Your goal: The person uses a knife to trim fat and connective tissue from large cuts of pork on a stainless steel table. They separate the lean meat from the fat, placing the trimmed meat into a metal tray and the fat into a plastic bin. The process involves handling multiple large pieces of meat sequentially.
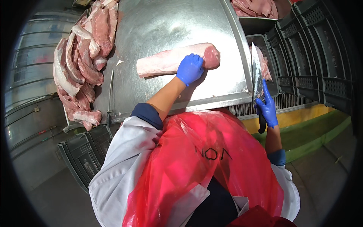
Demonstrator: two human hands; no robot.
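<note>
A long pale pork loin (162,62) lies across the steel table, its cut pink end toward the right. My left hand (190,69), in a blue glove, rests on the loin's near side close to that end, fingers curled against the meat. Off the table's right edge, my gloved right hand (267,109) grips a knife (257,70) by its black handle, index finger stretched out. Its broad blade points away from me, above a grey bin (273,84) with meat trimmings (263,62) in it.
A heap of pork pieces (85,56) covers the left side of the steel table (151,22). Near it lies a thin sharpening steel (111,89). Stacked dark crates (310,49) stand at the right, another crate (85,153) at lower left. More meat (257,6) sits at far right.
</note>
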